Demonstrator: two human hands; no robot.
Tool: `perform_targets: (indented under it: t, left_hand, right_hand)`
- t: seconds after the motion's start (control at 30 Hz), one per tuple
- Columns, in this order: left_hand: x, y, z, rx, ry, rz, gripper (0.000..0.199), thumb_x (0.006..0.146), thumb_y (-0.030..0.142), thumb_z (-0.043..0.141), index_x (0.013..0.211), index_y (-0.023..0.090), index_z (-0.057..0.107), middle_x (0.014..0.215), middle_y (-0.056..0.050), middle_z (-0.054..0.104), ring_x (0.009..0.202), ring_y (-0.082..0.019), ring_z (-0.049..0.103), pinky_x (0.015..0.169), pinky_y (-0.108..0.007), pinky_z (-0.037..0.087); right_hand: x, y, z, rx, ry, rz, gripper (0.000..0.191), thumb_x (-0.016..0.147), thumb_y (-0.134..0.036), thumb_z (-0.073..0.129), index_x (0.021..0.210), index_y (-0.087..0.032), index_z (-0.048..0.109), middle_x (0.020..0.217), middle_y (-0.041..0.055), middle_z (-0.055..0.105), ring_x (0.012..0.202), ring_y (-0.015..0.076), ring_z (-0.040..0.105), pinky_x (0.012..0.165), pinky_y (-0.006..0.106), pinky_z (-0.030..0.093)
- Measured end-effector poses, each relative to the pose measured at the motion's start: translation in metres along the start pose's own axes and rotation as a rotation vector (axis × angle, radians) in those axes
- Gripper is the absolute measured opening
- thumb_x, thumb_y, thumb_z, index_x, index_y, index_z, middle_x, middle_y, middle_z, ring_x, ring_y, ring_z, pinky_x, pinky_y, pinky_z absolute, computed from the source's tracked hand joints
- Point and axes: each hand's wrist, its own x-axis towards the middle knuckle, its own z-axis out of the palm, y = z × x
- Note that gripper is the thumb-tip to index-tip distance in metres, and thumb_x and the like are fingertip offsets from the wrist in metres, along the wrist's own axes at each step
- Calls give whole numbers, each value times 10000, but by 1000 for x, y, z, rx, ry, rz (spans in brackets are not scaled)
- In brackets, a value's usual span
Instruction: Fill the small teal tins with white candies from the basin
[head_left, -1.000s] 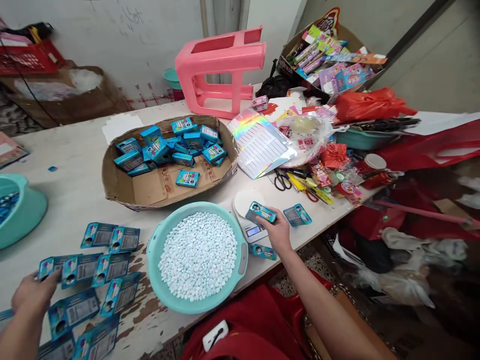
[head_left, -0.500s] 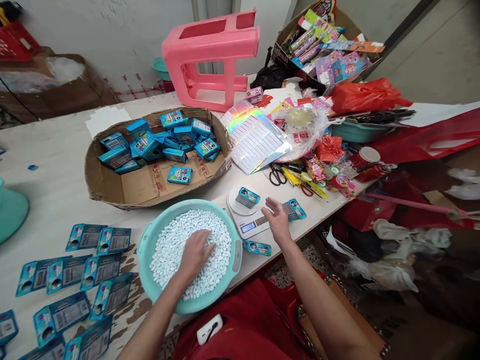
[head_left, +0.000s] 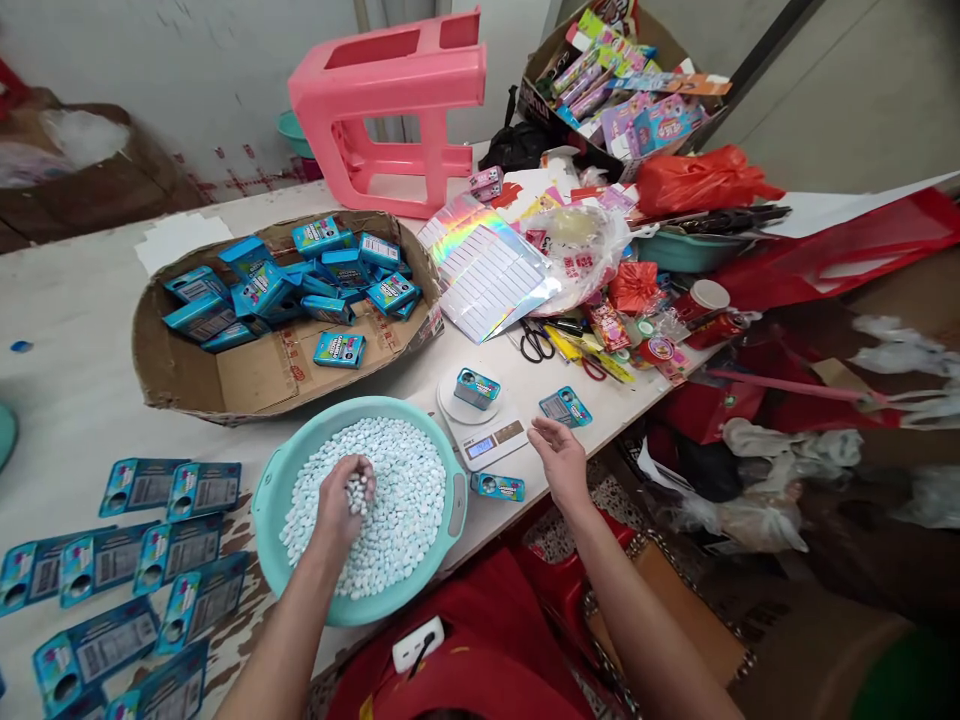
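Observation:
Over the turquoise basin (head_left: 262,500), my left hand (head_left: 339,510) is curled around a handful of small white candies, several of which show between its fingers. More of the loose white candies (head_left: 405,500) fill the basin. My right hand (head_left: 559,460) is held with fingers apart, holding nothing, just right of the small digital scale (head_left: 491,440). On the scale's round plate stands a blue candy box (head_left: 478,388). A second blue box (head_left: 498,487) lies in front of the scale, and a flat blue packet (head_left: 566,406) lies beyond my right hand.
A cardboard tray (head_left: 255,385) of blue boxes stands behind the basin. Rows of blue boxes (head_left: 109,560) cover the table's left. Further back are a pink stool (head_left: 390,80), shiny label sheets (head_left: 487,270) and scissors (head_left: 536,342). A carton (head_left: 536,95) of colourful packs stands at the back right.
My left hand has moved left and closed on a handful of candies. My right hand has drawn down slightly, away from the flat packet. The whole view has shifted a little.

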Motion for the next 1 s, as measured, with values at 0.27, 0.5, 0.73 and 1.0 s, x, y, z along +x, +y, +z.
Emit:
perform_targets:
  t: [0.27, 0.5, 0.73, 1.0]
  left_hand:
    - [10, 7, 10, -431, -15, -373, 191, 805, 314, 538, 711, 174, 449, 487, 63, 393, 337, -40, 314, 314, -145, 195]
    - [-20, 79, 43, -525, -25, -126, 229, 785, 340, 575, 673, 176, 463, 477, 63, 366, 332, -37, 310, 311, -159, 189]
    - [-24, 93, 73, -441, 87, 313, 273, 778, 283, 609, 567, 161, 485, 548, 25, 451, 514, -78, 508, 514, -209, 415]
    - [-11, 78, 69, -443, 200, 271, 300, 754, 374, 660, 665, 162, 469, 535, 70, 349, 392, -27, 289, 365, -170, 198]
  right_hand:
    - [56, -23, 74, -262, -162, -226, 530, 608, -395, 748, 1087, -219, 605, 1103, 84, 619, 1018, 271, 567, 860, 414, 465]
    - [4, -83, 90, -249, -322, -402, 360, 739, -405, 680, 1064, -266, 616, 1000, 39, 646, 932, 238, 597, 832, 358, 467]
    - [-59, -83, 118, -336, -604, -506, 375, 718, -260, 716, 1078, -294, 618, 983, 44, 661, 937, 261, 597, 813, 391, 468]
    - [-59, -71, 124, -345, -595, -475, 399, 682, -230, 743, 1060, -270, 621, 977, 42, 659, 938, 256, 588, 820, 391, 466]
